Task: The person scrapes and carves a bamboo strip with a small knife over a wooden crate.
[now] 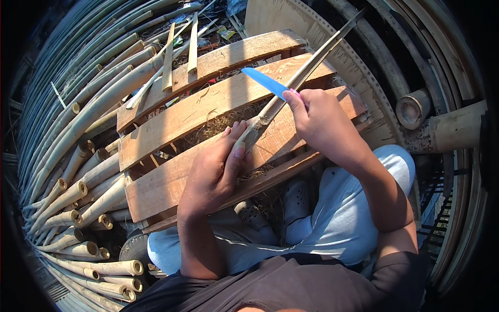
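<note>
A long split bamboo strip (pixel 317 58) slants from the wooden slatted bench up to the far right. My left hand (pixel 215 165) is wrapped around its near end, thumb on top, resting over the slats. A knife with a blue blade (pixel 264 82) and a pinkish handle is in my right hand (pixel 323 117), whose fingers are closed on the handle. The blade lies across the strip beyond the bamboo's node, its tip pointing left. Beneath both hands is the slatted bench (pixel 171 182), with shavings showing in its gaps.
Stacked bamboo poles (pixel 99 171) crowd the left side. Two cut bamboo slats (pixel 193 44) lean on the bench's far edge. At right stand a thick bamboo piece (pixel 413 109) and a curved plywood sheet (pixel 379 99). My shoes (pixel 296 200) are below the bench.
</note>
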`<state>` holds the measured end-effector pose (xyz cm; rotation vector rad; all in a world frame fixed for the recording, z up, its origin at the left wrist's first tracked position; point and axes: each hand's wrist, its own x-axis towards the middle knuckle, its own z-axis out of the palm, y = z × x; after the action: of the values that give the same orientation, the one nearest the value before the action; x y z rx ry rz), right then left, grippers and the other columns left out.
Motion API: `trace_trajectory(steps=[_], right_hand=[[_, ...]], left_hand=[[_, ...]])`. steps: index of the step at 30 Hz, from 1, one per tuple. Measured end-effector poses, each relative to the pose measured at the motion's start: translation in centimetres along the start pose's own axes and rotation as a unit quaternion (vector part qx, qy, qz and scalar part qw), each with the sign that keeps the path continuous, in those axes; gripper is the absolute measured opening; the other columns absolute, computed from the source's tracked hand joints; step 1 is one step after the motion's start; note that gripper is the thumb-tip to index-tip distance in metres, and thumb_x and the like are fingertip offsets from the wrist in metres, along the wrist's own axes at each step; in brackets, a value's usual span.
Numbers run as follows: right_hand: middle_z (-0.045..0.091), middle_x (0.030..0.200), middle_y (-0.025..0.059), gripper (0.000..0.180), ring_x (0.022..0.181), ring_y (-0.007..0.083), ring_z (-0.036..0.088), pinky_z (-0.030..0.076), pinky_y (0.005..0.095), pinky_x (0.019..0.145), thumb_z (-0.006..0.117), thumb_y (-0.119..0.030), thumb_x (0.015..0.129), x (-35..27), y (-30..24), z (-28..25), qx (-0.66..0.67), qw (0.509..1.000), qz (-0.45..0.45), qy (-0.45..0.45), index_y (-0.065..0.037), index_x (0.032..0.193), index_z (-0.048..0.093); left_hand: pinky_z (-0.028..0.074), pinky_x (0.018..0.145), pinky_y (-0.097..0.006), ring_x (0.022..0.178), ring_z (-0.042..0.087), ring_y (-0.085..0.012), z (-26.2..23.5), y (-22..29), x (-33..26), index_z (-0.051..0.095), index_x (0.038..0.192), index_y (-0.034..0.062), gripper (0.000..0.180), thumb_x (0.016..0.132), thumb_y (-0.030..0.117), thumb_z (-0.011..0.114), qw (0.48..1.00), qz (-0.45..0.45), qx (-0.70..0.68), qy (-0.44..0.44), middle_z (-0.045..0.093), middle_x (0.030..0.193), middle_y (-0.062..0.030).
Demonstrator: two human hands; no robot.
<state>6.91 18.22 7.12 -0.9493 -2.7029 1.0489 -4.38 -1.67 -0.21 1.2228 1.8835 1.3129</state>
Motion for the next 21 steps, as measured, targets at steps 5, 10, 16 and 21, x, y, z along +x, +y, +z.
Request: trace_trajectory(steps=[5, 10, 16, 21], right_hand=[[0.056, 0.060, 0.0239, 0.043, 0.053, 0.0292, 0.057, 0.045, 0.0428, 0.055, 0.051, -0.023, 0.109, -2.0, 1.0, 3.3, -0.008, 0.995, -0.102, 0.014, 0.010, 0.086, 0.065], [0.059, 0.063, 0.0262, 0.042, 0.055, 0.0356, 0.062, 0.047, 0.0425, 0.056, 0.053, -0.024, 0.108, -1.3, 0.7, 2.0, -0.004, 0.998, -0.046, 0.034, 0.011, 0.087, 0.066], [0.062, 0.066, 0.0274, 0.041, 0.061, 0.0421, 0.064, 0.049, 0.0472, 0.057, 0.051, -0.022, 0.108, -0.1, 0.4, -0.1, -0.057, 0.997, 0.004, 0.053, 0.011, 0.088, 0.067], [0.065, 0.071, 0.0292, 0.045, 0.070, 0.0470, 0.067, 0.053, 0.0514, 0.066, 0.050, -0.024, 0.107, -0.6, 0.5, 0.2, -0.093, 0.995, -0.026, 0.020, 0.010, 0.086, 0.070]], left_hand=[[0.042, 0.097, -0.038, 0.103, 0.056, -0.0286, 0.3, -0.5, 0.1, 0.052, 0.143, -0.0059, 0.043, 0.109, 0.021, 0.048, 1.000, 0.014, 0.002, 0.008, 0.063, 0.098, -0.0169], [0.036, 0.118, -0.049, 0.130, 0.056, -0.0453, 0.0, 0.6, 0.0, 0.054, 0.138, -0.0078, 0.040, 0.108, 0.019, 0.047, 0.999, -0.035, -0.036, -0.005, 0.066, 0.116, -0.0299], [0.036, 0.117, -0.050, 0.135, 0.052, -0.0459, 0.0, 0.5, -0.1, 0.052, 0.140, -0.0069, 0.041, 0.108, 0.018, 0.047, 0.999, -0.028, -0.017, -0.011, 0.060, 0.134, -0.0320], [0.048, 0.086, -0.031, 0.087, 0.059, -0.0172, 0.4, -1.3, 0.0, 0.049, 0.149, -0.0023, 0.048, 0.110, 0.024, 0.048, 0.995, 0.069, 0.066, 0.032, 0.066, 0.103, -0.0133]])
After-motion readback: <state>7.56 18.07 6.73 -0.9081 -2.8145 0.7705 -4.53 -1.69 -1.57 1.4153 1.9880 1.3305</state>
